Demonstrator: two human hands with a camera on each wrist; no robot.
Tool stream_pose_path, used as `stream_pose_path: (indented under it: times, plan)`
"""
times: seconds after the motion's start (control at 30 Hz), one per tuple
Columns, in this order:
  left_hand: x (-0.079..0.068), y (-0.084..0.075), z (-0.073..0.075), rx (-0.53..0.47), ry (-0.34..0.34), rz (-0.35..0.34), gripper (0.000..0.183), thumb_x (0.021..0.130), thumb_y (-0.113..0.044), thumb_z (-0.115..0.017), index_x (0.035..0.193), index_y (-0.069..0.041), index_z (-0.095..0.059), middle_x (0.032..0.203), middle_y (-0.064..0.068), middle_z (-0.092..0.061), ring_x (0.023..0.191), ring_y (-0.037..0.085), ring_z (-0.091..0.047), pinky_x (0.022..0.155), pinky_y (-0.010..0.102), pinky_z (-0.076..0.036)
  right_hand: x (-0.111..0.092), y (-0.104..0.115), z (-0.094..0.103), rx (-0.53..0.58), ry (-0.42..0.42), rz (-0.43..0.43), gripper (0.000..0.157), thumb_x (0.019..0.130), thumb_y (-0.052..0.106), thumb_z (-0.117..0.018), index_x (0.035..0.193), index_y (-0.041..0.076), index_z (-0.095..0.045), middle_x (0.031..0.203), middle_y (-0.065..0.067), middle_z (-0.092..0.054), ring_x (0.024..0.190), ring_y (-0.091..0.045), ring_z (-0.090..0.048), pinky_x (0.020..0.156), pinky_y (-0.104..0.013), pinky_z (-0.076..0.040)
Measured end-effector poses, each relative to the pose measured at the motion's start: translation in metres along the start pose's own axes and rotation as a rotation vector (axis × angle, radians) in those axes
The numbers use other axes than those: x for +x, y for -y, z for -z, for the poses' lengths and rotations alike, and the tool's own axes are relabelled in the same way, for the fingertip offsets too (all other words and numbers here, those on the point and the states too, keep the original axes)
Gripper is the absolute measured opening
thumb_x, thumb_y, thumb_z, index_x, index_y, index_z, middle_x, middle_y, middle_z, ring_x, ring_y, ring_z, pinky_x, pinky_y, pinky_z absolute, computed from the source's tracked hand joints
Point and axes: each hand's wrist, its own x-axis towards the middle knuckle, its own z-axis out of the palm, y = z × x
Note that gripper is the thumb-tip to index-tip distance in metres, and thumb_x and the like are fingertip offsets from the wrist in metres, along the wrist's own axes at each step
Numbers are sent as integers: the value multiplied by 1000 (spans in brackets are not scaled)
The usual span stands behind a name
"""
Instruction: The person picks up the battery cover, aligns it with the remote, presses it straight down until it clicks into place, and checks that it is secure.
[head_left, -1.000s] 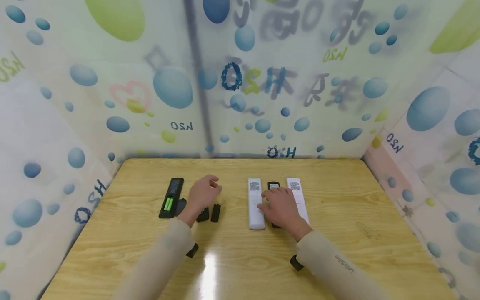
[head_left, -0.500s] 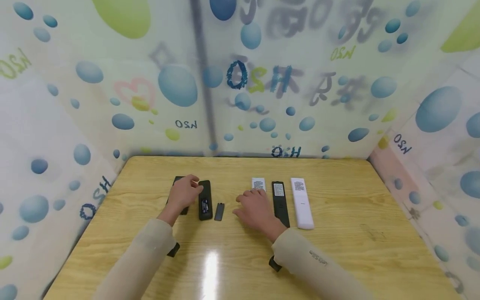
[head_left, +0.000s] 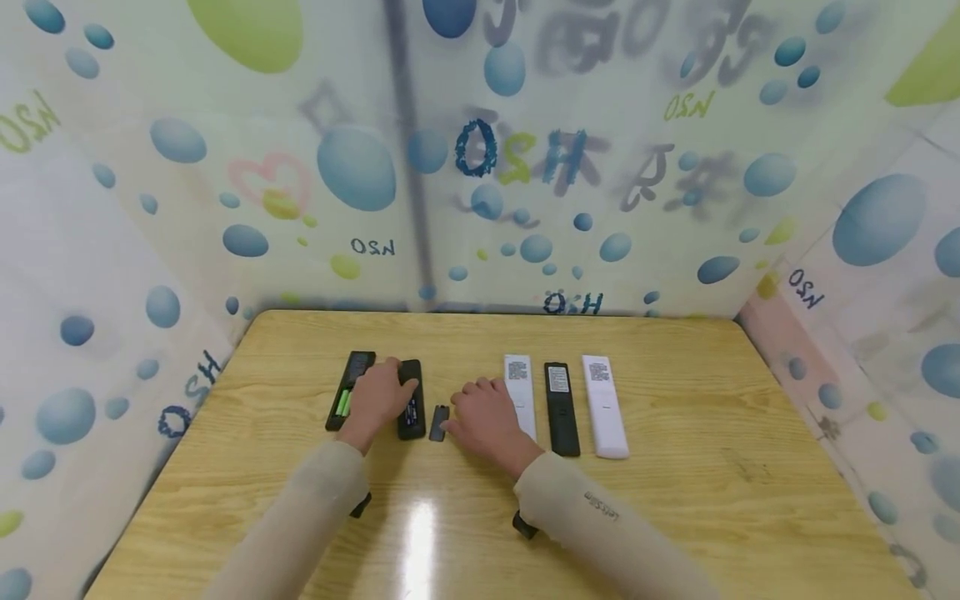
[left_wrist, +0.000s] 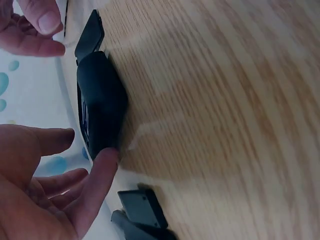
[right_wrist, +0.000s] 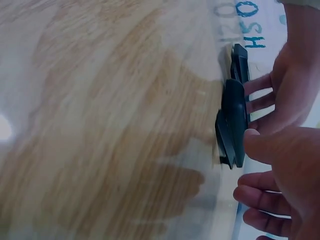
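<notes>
My left hand [head_left: 377, 398] reaches over the left side of a black remote control [head_left: 411, 404] that lies back up, its battery bay uncovered. In the left wrist view one finger [left_wrist: 102, 167] touches the end of this remote, and the other fingers are spread apart. A small black battery cover [head_left: 438, 425] lies just right of the remote. Beside that cover is my right hand [head_left: 487, 421], fingers loosely bent and holding nothing. Left of my left hand, another black remote [head_left: 338, 415] shows green batteries in its bay.
Further right lie a white remote [head_left: 519, 375], partly behind my right hand, a black remote [head_left: 562, 412] and a second white remote [head_left: 605, 408]. In the left wrist view another dark cover [left_wrist: 145, 207] rests on the wooden table [head_left: 675, 517]. Patterned curtains surround the table.
My right hand has moved left, from the right-hand black remote past the white one to the battery cover. My left hand drew back left, then came to the uncovered remote.
</notes>
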Motion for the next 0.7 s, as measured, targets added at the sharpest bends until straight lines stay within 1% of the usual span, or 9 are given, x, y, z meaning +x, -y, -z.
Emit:
stream_pose_path:
  times: [0.07,0.13,0.27,0.33,0.53,0.7]
  plan:
    - [2,-1,-3,17,-3,24,52,96,-34,-60,131,4,-53,106,23,-69,74,32,-67,64,45,-56,2,4,-2,-21,-1,-5,50,91,61,-54,121,22,-67,119,2,-66,108,-20,-55,95,-40,-41]
    - [4,-1,-6,34,-2,56,54,96,-36,-59,131,4,-53,105,24,-68,78,35,-67,65,46,-56,4,7,-4,-42,0,-13,53,91,63,-53,119,21,-68,115,1,-67,105,-20,-55,94,-41,-41]
    - [9,-2,-10,28,17,136,58,95,-41,-59,132,2,-52,96,23,-67,74,35,-66,58,44,-54,5,13,-3,-73,6,-20,58,90,67,-51,117,19,-68,110,0,-67,102,-21,-56,91,-41,-42]
    - [11,-3,-10,14,25,168,59,94,-42,-61,133,1,-51,94,22,-66,73,35,-65,57,43,-53,5,15,-3,-86,17,-16,60,89,68,-51,119,18,-67,111,0,-66,104,-21,-56,92,-40,-42]
    - [13,-5,-9,-19,33,210,62,91,-41,-64,133,2,-48,101,24,-66,81,38,-65,64,46,-54,5,18,-5,-102,68,16,62,89,66,-54,125,17,-64,121,-2,-63,114,-21,-55,98,-41,-43]
    - [14,-4,-10,-33,37,219,59,91,-40,-63,130,2,-49,96,22,-65,74,33,-64,57,42,-51,7,19,-4,-61,70,28,58,89,63,-57,124,17,-64,120,-2,-64,113,-22,-56,97,-41,-43]
